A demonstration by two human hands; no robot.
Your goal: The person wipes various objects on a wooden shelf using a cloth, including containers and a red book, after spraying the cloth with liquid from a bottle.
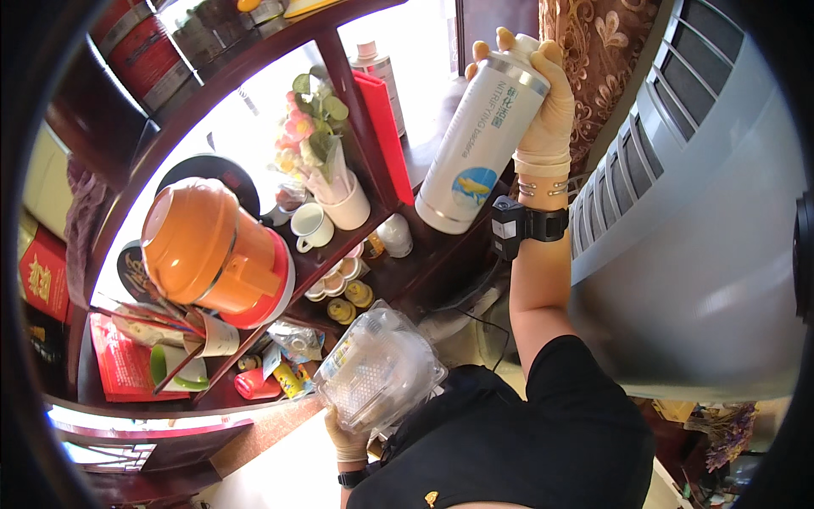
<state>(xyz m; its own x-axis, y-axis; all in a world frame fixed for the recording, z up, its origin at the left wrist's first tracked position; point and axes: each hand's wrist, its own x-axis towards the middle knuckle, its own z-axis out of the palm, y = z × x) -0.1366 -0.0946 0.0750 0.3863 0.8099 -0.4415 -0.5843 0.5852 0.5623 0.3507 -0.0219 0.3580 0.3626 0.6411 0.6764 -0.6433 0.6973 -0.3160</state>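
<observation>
Right hand (pixel 545 110) clasps bottle (pixel 483 140), left hand (pixel 346 439) clear box (pixel 377 373)
Beyond the left, on dark shelf (pixel 354 119), vase (pixel 348 208) holds flowers (pixel 301 127).

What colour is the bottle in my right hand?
The bottle is mostly white, seen best in the head view.

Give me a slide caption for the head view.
A gloved right hand grips a white bottle; the left hand holds a clear plastic box near dark shelves.

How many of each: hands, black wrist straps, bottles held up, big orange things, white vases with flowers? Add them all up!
Hands: 2 (left hand, right hand)
Black wrist straps: 2
Held-up bottle: 1
Big orange thing: 1
White vase with flowers: 1
Total: 7
</observation>
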